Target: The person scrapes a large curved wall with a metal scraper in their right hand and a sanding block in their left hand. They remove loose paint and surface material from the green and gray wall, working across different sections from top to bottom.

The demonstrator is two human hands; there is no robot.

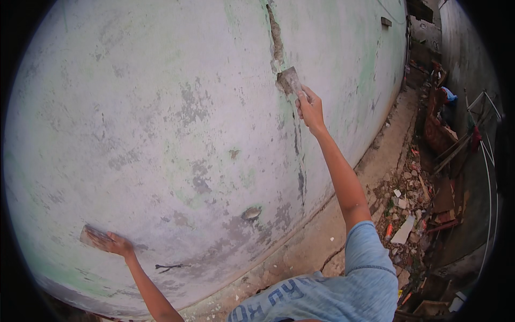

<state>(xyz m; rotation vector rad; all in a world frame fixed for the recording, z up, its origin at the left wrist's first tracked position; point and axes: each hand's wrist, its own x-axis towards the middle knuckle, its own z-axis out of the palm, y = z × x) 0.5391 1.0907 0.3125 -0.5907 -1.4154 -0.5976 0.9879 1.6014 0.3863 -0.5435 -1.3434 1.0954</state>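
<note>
My right hand [309, 106] is closed around the handle of a flat scraper [290, 77], its wide blade lying over the crack [277, 38] in the plastered wall [145, 133]. Bare, rough material shows beside the blade, where the crack widens. Below, the crack runs on as a thin dark line. Far to the lower left, my left hand [108, 242] lies against the wall with fingers spread over a flat greyish plate or blade [84, 235]; whether it grips this piece is hard to see. Green and white paint is flaking around both hands.
A cracked concrete ledge [318, 237] runs along the foot of the wall. To the right lie rubble [406, 201], a white broken slab [403, 230] and wood scraps. A metal rack [485, 141] leans near the opposite wall. A dark twig-like piece [171, 267] is at the wall's lower part.
</note>
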